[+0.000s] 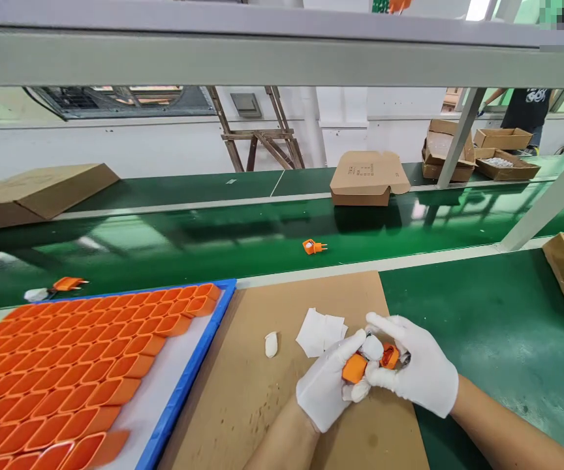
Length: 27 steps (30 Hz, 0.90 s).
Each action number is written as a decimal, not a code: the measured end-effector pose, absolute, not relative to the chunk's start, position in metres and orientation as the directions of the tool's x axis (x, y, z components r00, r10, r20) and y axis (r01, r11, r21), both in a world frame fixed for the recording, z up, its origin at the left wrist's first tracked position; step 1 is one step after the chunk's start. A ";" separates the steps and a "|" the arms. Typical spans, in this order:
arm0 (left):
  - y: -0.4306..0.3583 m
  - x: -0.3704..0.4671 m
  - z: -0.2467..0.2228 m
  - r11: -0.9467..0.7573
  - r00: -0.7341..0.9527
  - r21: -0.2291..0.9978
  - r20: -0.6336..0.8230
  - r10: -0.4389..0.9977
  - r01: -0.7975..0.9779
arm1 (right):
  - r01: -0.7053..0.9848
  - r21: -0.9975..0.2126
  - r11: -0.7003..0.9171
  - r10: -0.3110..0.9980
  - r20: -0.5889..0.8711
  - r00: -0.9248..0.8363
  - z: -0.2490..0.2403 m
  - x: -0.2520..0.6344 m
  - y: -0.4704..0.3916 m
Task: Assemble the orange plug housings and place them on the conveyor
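Note:
My left hand (325,386), in a white glove, is closed around an orange plastic shell (354,369). My right hand (419,369), gloved too, pinches an orange plug housing (390,356) with its hollow side showing and a dark, shiny bit beyond it. Between the two hands sits a white rounded part (372,348), touched by fingers of both; whether it is joined to either orange piece I cannot tell. Both hands are over a cardboard sheet (247,385). White paper slips (317,334) and a small white oblong piece (271,344) lie left of them.
At left stands a blue-edged tray (184,398) with rows of orange shells (130,343). Orange plugs (313,247) rest on the green belt (262,228). Cardboard boxes (367,176) stand behind. A metal beam (282,55) crosses overhead. A person (527,111) is at the far right.

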<state>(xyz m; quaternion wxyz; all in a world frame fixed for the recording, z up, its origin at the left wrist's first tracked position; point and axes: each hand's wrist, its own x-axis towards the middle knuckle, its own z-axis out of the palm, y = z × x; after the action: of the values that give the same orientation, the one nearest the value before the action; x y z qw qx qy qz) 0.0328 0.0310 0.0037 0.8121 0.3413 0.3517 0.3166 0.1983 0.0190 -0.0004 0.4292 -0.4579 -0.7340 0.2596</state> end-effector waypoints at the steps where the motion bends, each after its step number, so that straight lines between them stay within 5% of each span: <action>1: 0.030 0.033 0.002 0.587 0.559 0.761 -0.370 0.743 -0.276 | 0.425 -0.794 0.434 0.900 0.364 -0.238 0.002 0.200 0.019; 9: 0.028 0.029 0.002 0.522 0.552 0.848 -0.395 0.735 -0.089 | 0.356 -0.926 0.126 0.992 0.119 -0.040 0.015 0.199 0.019; 15: 0.033 0.040 0.005 0.472 0.507 0.882 -0.399 0.764 -0.017 | 0.445 -0.822 0.355 0.931 0.352 -0.092 0.000 0.195 0.014; 20: 0.035 0.028 0.011 0.403 0.537 0.915 -0.328 0.777 -0.025 | 0.392 -0.873 0.288 0.952 0.305 -0.021 -0.003 0.198 0.017; 24: 0.035 0.015 0.017 0.069 0.317 0.989 -0.109 0.942 0.134 | 0.391 -0.911 0.131 0.963 0.211 0.168 0.003 0.208 0.026; 27: 0.034 0.013 0.015 -0.138 0.195 0.918 0.068 0.978 0.373 | 0.433 -0.898 0.074 0.958 0.185 0.219 0.005 0.211 0.031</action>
<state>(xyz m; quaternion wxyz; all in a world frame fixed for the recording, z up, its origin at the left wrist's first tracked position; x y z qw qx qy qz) 0.0127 0.0342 0.0155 0.4077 0.6566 0.5145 0.3714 0.2115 0.0306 0.0054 0.4727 -0.6212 -0.5600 0.2775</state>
